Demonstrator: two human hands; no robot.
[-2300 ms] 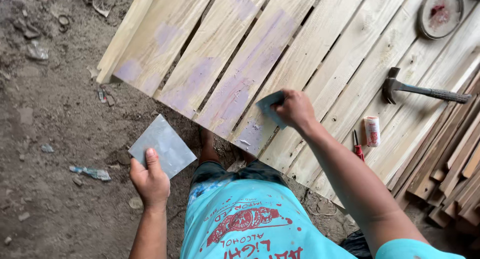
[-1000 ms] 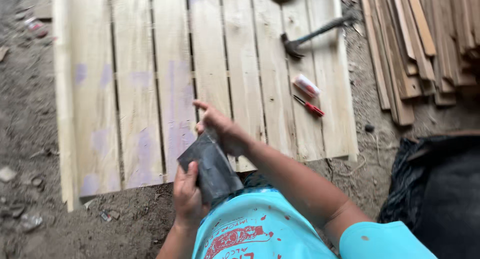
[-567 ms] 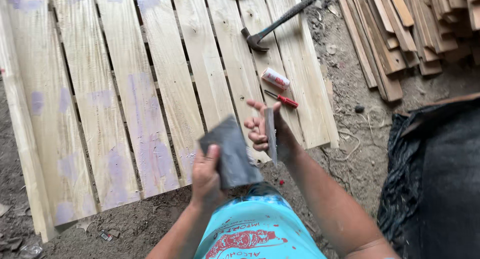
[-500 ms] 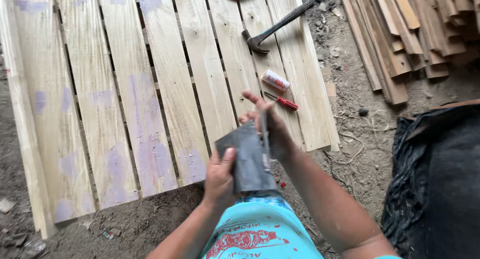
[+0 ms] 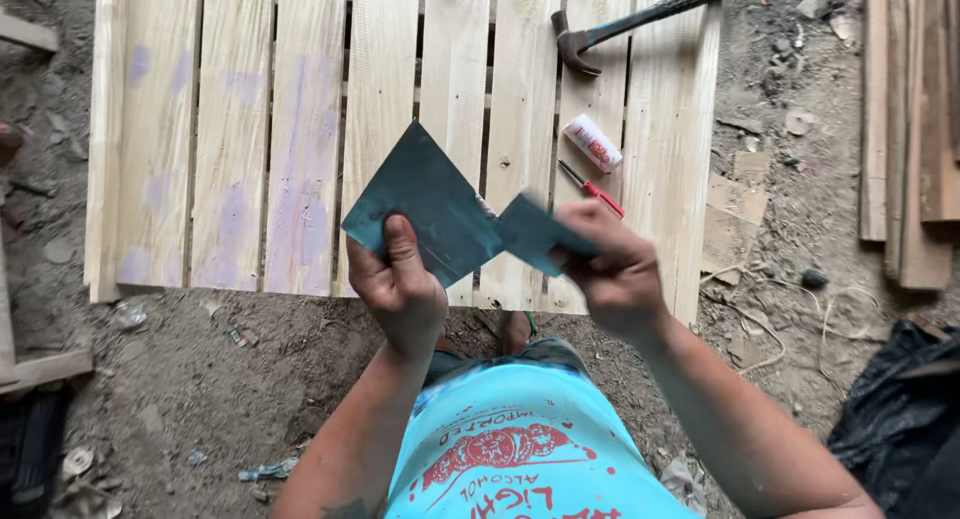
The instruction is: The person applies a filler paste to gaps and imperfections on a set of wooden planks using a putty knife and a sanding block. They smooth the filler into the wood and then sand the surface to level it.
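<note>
Where hands (image 5: 505,269) pinch dark sandpaper (image 5: 425,204), the smaller piece (image 5: 540,237) blurs

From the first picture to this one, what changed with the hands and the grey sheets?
The right hand left the slatted wooden panel and brought its small sheet up to the large sheet in the left hand; both now meet over the panel's near edge. Hammer, tube and red-handled tool stayed put.
</note>
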